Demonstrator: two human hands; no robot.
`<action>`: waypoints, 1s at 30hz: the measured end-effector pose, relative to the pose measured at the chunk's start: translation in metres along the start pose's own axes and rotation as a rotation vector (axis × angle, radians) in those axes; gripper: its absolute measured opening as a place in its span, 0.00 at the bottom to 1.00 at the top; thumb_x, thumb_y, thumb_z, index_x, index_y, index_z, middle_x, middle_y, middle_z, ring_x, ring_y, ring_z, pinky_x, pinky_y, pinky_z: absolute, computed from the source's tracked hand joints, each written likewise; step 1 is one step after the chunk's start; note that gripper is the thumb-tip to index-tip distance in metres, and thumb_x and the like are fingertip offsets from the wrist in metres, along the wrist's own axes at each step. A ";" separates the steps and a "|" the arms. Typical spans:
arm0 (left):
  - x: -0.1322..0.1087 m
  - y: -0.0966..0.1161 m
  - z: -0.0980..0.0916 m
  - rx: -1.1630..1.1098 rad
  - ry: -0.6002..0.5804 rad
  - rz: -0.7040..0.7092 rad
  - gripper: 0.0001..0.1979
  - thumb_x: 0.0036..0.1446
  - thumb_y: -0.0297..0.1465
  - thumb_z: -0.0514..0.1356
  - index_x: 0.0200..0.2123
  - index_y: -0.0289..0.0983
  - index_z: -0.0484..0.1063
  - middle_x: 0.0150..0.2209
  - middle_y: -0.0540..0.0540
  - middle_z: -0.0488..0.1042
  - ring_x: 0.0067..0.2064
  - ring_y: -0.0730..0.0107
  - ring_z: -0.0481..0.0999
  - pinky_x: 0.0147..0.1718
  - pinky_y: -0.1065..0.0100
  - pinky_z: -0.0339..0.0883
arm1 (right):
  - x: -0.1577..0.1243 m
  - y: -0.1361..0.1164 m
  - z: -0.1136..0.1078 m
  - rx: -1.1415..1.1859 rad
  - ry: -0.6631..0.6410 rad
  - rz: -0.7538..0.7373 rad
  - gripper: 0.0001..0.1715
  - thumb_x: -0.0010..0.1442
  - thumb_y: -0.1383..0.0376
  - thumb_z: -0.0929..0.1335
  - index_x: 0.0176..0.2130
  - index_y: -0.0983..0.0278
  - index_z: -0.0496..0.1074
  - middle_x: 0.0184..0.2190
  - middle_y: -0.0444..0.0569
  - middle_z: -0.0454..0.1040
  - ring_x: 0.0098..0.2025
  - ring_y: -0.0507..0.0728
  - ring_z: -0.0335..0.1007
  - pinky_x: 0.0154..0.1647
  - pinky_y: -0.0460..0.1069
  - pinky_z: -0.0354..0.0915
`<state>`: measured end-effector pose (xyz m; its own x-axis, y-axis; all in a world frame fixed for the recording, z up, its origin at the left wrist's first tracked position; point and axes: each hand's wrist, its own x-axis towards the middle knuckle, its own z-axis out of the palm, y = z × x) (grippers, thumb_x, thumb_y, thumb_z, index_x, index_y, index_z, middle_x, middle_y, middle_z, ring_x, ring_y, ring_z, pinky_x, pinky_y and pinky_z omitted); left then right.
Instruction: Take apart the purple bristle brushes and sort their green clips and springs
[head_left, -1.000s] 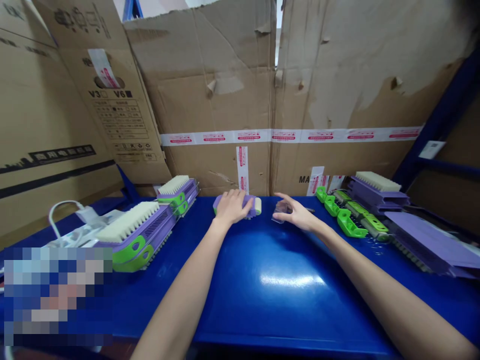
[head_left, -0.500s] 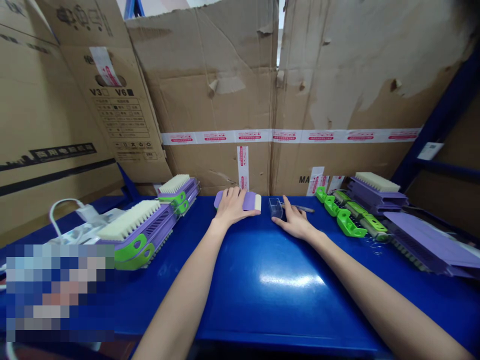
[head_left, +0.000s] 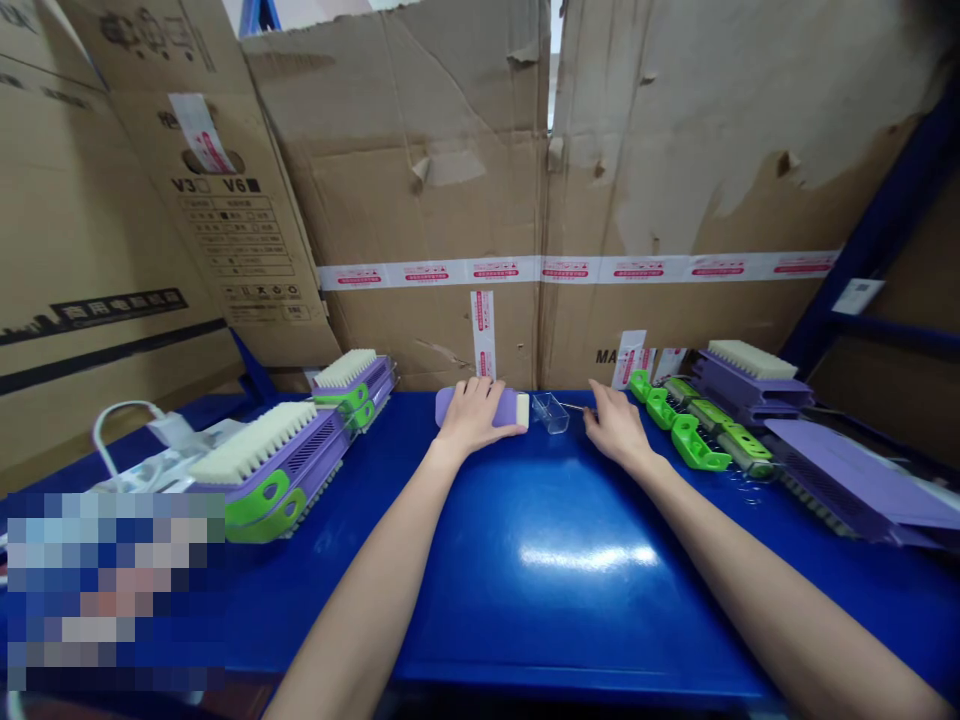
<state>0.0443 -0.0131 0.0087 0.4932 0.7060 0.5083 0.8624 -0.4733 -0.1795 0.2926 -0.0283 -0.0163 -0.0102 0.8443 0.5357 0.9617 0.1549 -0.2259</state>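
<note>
My left hand (head_left: 472,417) grips a rounded purple plastic piece with a cream end (head_left: 511,408), fingers over its top and thumb along the near side. Just right of it is a small clear plastic box (head_left: 552,413), apart from both hands. My right hand (head_left: 616,424) is closed over the handle of a thin tool that looks like a screwdriver (head_left: 574,406). Its metal shaft points left toward the clear box, while the handle is hidden under my fingers.
Purple-and-green brush units with cream bristles (head_left: 259,440) stand at left beside a white power strip and cable (head_left: 169,428). On the right are green clips (head_left: 694,447), purple housings (head_left: 750,388) and a purple panel (head_left: 855,470). Cardboard (head_left: 420,200) walls the back of the blue table (head_left: 517,620).
My right hand has moved right, off the clear box and onto the tool's handle. The box now sits turned at a different angle. My left hand and the purple piece have shifted slightly right.
</note>
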 end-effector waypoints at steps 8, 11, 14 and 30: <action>0.001 0.003 -0.008 0.085 0.002 0.002 0.29 0.55 0.51 0.56 0.49 0.34 0.66 0.45 0.36 0.71 0.47 0.51 0.67 0.43 0.58 0.57 | 0.002 0.015 0.005 -0.073 -0.120 0.025 0.26 0.59 0.69 0.59 0.56 0.64 0.67 0.46 0.58 0.74 0.48 0.64 0.69 0.46 0.57 0.64; 0.002 0.006 -0.006 0.064 0.010 -0.011 0.30 0.53 0.48 0.60 0.53 0.35 0.64 0.46 0.36 0.70 0.48 0.50 0.67 0.45 0.56 0.58 | 0.004 0.011 0.000 0.043 -0.018 0.053 0.25 0.59 0.68 0.59 0.55 0.64 0.68 0.46 0.57 0.74 0.44 0.62 0.71 0.45 0.55 0.66; 0.004 0.008 -0.004 0.045 0.022 -0.043 0.29 0.54 0.46 0.61 0.54 0.37 0.63 0.46 0.36 0.69 0.49 0.49 0.67 0.50 0.51 0.55 | 0.005 0.006 -0.006 0.243 0.101 0.039 0.23 0.59 0.66 0.60 0.53 0.63 0.70 0.42 0.52 0.76 0.40 0.58 0.73 0.43 0.53 0.67; 0.033 0.009 -0.012 -0.201 -0.120 -0.096 0.16 0.56 0.43 0.59 0.46 0.44 0.71 0.45 0.45 0.71 0.50 0.57 0.68 0.45 0.60 0.62 | 0.003 -0.030 -0.028 0.482 0.096 -0.098 0.18 0.55 0.66 0.66 0.46 0.61 0.74 0.37 0.47 0.79 0.39 0.57 0.76 0.46 0.52 0.69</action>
<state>0.0664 -0.0003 0.0341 0.4306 0.8046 0.4090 0.8719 -0.4879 0.0419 0.2719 -0.0450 0.0152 -0.0469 0.7667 0.6403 0.7216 0.4693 -0.5090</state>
